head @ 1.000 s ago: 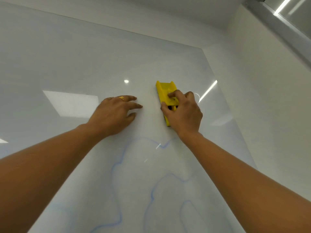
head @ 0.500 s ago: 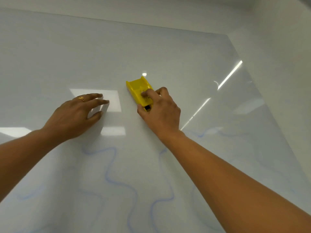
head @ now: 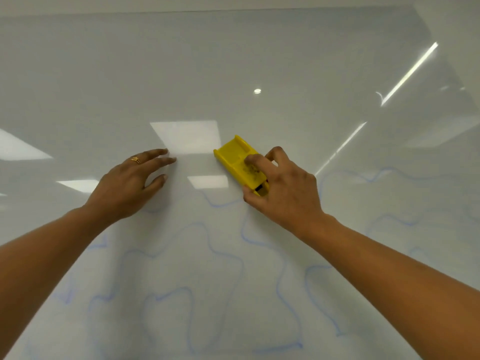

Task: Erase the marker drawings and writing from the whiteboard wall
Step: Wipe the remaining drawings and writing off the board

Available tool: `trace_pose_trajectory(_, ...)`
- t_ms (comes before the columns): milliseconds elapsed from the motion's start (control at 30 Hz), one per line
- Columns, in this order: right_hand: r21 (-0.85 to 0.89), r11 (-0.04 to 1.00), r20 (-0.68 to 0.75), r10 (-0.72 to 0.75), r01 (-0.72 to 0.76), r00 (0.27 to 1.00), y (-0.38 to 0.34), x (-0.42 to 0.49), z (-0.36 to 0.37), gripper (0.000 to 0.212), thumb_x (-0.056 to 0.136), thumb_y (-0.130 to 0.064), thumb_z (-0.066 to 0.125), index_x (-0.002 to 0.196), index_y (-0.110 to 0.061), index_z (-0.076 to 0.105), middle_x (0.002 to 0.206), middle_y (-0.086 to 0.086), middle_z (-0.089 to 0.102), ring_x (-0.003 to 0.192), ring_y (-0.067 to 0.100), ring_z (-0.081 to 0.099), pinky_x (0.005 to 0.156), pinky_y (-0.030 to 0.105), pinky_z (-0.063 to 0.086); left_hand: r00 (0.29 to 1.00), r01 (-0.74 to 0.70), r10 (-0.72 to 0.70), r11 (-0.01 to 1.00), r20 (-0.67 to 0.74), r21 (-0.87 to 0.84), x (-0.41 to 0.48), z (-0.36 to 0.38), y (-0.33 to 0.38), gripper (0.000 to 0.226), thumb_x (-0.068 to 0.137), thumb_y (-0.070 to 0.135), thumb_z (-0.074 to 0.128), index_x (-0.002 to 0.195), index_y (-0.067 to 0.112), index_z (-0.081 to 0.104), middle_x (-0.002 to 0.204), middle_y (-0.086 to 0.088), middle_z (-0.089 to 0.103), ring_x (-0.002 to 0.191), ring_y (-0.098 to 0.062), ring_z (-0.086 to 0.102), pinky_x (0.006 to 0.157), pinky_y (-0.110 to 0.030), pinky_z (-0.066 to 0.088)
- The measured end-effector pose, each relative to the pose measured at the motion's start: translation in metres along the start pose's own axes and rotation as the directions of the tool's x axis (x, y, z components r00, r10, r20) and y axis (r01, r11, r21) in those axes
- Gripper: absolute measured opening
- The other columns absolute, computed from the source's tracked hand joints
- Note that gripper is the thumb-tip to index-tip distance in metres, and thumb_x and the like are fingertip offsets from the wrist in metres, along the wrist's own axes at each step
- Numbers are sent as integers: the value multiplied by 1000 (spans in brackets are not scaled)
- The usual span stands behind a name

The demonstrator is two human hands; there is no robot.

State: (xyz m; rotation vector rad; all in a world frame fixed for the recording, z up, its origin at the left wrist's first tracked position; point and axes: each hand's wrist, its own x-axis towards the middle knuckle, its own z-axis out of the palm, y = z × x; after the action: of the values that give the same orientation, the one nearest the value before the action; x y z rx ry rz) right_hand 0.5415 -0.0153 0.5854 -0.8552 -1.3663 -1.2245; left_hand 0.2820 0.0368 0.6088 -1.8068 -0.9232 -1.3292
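Currently, right hand [head: 283, 188] grips yellow eraser [head: 240, 163] flat against whiteboard wall [head: 233, 61], above wavy blue marker lines [head: 215, 252]. Left hand [head: 127, 185] rests on board, fingers extended.

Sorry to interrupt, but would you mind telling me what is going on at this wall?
A person's right hand grips a yellow eraser against the whiteboard wall, while the left hand rests flat on the board beside it. Wavy blue marker lines cover the lower part, not yet erased; the area above the eraser looks mostly clean.
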Motion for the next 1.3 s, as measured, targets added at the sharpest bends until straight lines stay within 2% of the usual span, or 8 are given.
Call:
trace_pose_trajectory(67,-42,997,124,71,-66,990,0,7,-5,56,75,-42,62,128,-30,50,106,3,48,78,23,56,59,27,37,999,38,-38,999,-1,5,-3,-5,-6,40,97,27,45,136,32,47,147,14,36,130,-17,39,92,-37,39)
trace_pose_trajectory(167,-100,990,139,117,-103,983,-1,16,-4,65,79,-46,56,139,-31,37,114,3,41,90,22,50,66,28,35,998,65,-65,998,-16,-5,-6,-9,-15,39,96,24,47,135,32,48,146,14,37,115,-24,50,85,-34,39)
trace_pose_trajectory(300,-204,979,66,42,-28,997,-6,23,12,56,74,-38,62,125,-17,54,111,13,48,93,32,47,65,33,28,999,27,-27,999,-19,-31,-7,-5,-24,42,95,17,48,136,28,48,148,8,37,124,-22,43,95,-33,35)
trace_pose_trajectory(433,-61,995,-79,71,-76,994,-11,23,24,45,67,-34,64,105,-9,66,95,15,58,86,36,52,58,33,36,999,18,-20,998,-35,-59,-15,-1,-38,43,95,16,50,137,27,47,149,5,34,134,-18,33,102,-35,34)
trace_pose_trajectory(600,14,996,-160,86,-85,983,-34,9,39,47,66,-35,62,107,-13,69,99,12,64,82,36,56,59,34,43,1000,2,-2,995,2,-104,-28,-7,-64,51,86,37,37,136,27,48,149,4,34,137,-18,30,107,-33,28)
trace_pose_trajectory(933,45,999,-73,-27,30,997,-130,13,82,52,73,-41,43,113,-19,68,105,9,65,84,34,56,65,35,44,997,12,-13,1000,-73,-14,-97,-12,-160,57,89,48,23,142,30,37,153,5,26,143,-16,18,114,-39,20)
trace_pose_trajectory(1133,38,994,-60,-99,101,993,-188,10,111,47,71,-42,45,105,-23,71,102,5,67,81,29,59,63,30,45,993,-6,8,1000,-114,20,-122,3,-179,55,94,45,19,146,29,29,154,6,22,143,-11,13,114,-29,4)
trace_pose_trajectory(1300,72,975,-20,-210,211,978,-206,-7,117,44,73,-39,47,105,-22,70,104,3,66,85,18,42,64,28,43,985,20,-13,999,-173,42,-132,10,-180,53,95,41,21,145,27,33,153,4,26,143,-13,17,115,-33,7)
